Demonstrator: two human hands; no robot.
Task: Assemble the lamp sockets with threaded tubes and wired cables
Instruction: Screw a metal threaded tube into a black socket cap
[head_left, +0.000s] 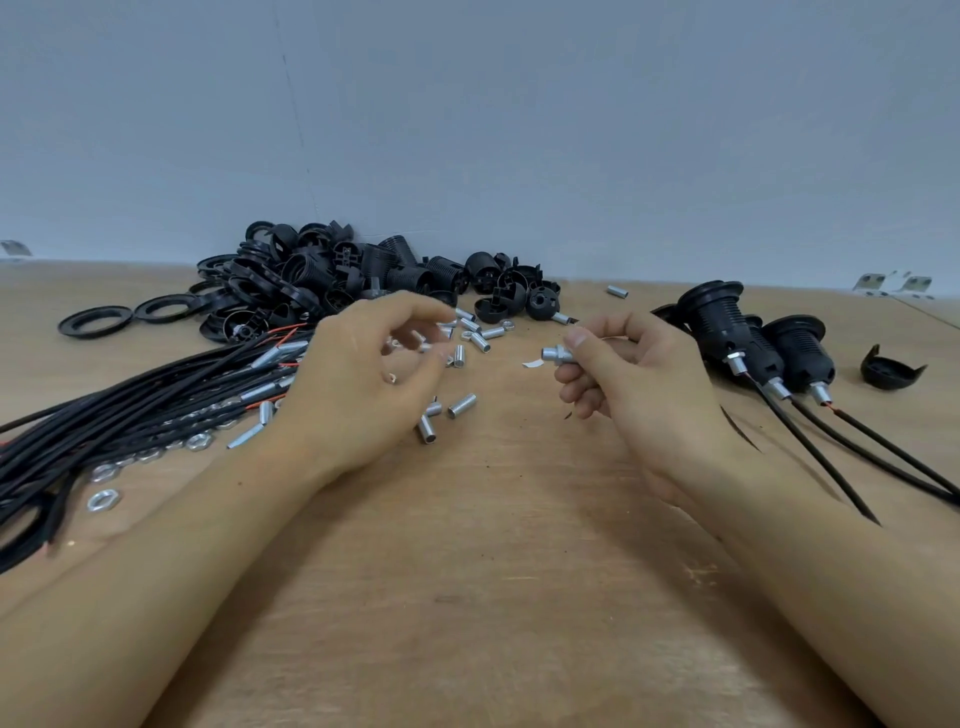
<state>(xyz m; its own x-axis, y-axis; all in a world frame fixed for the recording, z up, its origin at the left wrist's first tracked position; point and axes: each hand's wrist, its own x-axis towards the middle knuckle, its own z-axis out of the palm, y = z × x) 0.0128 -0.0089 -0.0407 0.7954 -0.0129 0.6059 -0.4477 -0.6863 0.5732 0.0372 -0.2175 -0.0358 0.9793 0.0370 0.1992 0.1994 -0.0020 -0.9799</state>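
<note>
My right hand (618, 374) pinches a short silver threaded tube (557, 355) with a nut on it, its end pointing left. Over the scattered loose silver tubes (460, 405) hovers my left hand (363, 384), fingers curled and apart; whether a small piece sits between them I cannot tell. A bundle of black wired cables (130, 405) with silver ends lies at the left. Black socket parts (332, 275) are heaped at the back. Three assembled sockets (748, 338) with tubes and cables lie at the right.
Black rings (96, 321) lie at the back left. Loose hex nuts (104, 500) sit along the cables. A single black cap (889, 370) rests at the far right. Bare wooden table (493, 571) spreads between my forearms. A grey wall stands behind the heap.
</note>
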